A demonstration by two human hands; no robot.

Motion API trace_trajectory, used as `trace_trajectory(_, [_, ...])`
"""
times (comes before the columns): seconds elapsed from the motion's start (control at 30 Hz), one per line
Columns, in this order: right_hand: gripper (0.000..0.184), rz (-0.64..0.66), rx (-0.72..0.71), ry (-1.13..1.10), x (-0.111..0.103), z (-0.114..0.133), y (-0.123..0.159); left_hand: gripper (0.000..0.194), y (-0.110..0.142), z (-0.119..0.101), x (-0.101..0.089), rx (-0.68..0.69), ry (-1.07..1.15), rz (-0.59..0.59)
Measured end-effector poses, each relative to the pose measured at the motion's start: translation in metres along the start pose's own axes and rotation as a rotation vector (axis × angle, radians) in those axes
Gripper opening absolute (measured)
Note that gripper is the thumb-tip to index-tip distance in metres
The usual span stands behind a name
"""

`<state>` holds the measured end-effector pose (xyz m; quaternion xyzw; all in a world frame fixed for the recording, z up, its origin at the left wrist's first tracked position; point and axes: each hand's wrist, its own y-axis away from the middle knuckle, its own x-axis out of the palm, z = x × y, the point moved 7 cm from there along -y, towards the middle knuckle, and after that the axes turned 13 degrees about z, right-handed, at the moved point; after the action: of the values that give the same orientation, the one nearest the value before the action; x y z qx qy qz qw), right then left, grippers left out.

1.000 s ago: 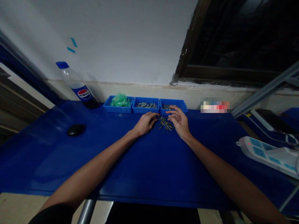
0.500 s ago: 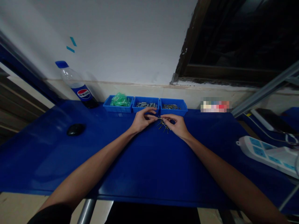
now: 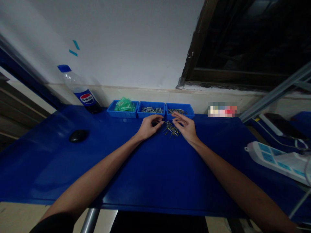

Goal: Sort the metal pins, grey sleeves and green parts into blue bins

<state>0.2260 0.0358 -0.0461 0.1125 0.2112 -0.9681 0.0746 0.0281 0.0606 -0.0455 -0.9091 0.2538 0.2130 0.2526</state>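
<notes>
A small heap of thin metal pins (image 3: pixel 171 129) lies on the blue table (image 3: pixel 155 174) in front of three blue bins. My left hand (image 3: pixel 148 126) rests just left of the heap, fingers curled in a pinch on something too small to make out. My right hand (image 3: pixel 186 127) sits at the heap's right side, fingers partly spread and bent over the pins. The right bin (image 3: pixel 180 111) holds more pins, the middle bin (image 3: pixel 151 110) grey metal parts, the left bin (image 3: pixel 122 107) green pieces.
A cola bottle (image 3: pixel 81 93) stands at the back left against the wall. A black mouse (image 3: pixel 78 136) lies on the left of the table. A white power strip (image 3: pixel 277 160) with cables sits at the right edge.
Half a second ago both hands pinched a pin together above the heap. Now they have parted: the right hand has spread over the pins and the left has drawn back slightly.
</notes>
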Motion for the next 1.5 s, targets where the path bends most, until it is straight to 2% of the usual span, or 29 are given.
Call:
trace_trajectory(0.1, [0.063, -0.026, -0.011, 0.008, -0.004, 0.000, -0.001, 0.028, 0.001, -0.023, 0.011, 0.151, -0.252, 0.146])
trace_trajectory(0.2, [0.059, -0.048, -0.015, 0.002, -0.007, 0.001, 0.001, 0.036, 0.007, -0.039, 0.028, 0.285, -0.374, 0.343])
trace_trajectory(0.3, [0.052, -0.067, -0.005, 0.006, -0.009, 0.000, 0.001, 0.035, 0.009, -0.040, 0.035, 0.298, -0.434, 0.422])
trace_trajectory(0.5, [0.047, -0.076, 0.033, -0.039, -0.010, -0.001, 0.002, 0.025, 0.006, -0.028, 0.030, 0.244, -0.445, 0.335])
trace_trajectory(0.73, [0.043, -0.080, 0.035, -0.060, -0.010, 0.001, 0.002, 0.020, 0.003, -0.019, 0.018, 0.178, -0.312, 0.198])
trace_trajectory(0.97, [0.039, -0.063, 0.023, -0.067, -0.009, 0.001, 0.001, 0.024, 0.002, -0.011, 0.009, 0.116, -0.260, 0.104])
trace_trajectory(1.17, [0.035, -0.065, 0.018, -0.089, -0.009, -0.001, 0.001, 0.020, 0.002, 0.002, 0.001, 0.027, -0.086, -0.005])
trace_trajectory(1.27, [0.033, -0.068, 0.022, -0.099, -0.008, -0.001, 0.001, 0.020, 0.002, 0.002, 0.000, 0.021, -0.070, -0.014])
trace_trajectory(1.5, [0.031, -0.062, 0.035, -0.093, -0.008, 0.001, 0.001, 0.025, 0.001, -0.004, 0.004, 0.043, -0.202, 0.044])
